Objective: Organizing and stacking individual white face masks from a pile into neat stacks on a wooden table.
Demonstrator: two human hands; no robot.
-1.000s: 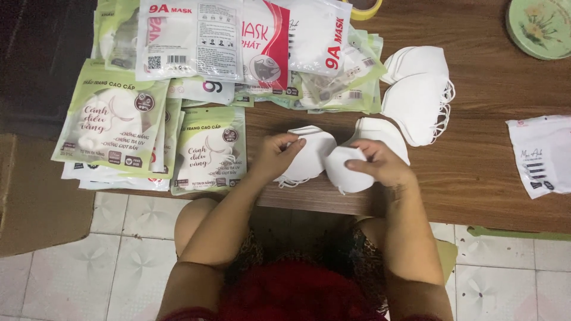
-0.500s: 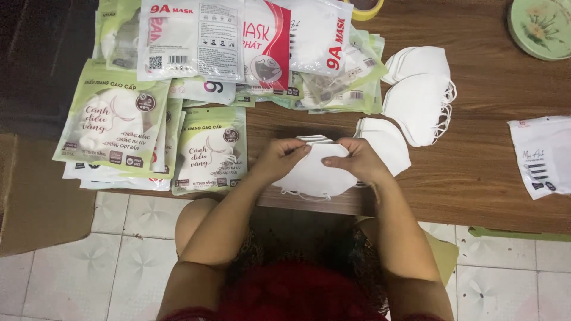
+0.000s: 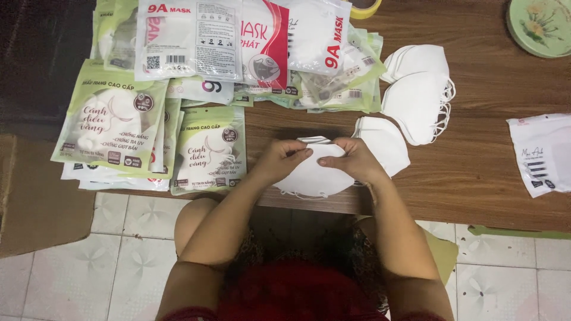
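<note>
Head view: hands (image 3: 321,159) now together, pinching one stacked mask bundle (image 3: 312,178), earlier two.

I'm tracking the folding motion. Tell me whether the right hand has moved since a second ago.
Yes. The right hand has moved left, away from the loose mask on the table, to meet the left hand over the held white masks.

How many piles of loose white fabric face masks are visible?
3: one white fabric mask stack in both hands, one beside the right hand, one further right. Masks underneath may be hidden.
</note>
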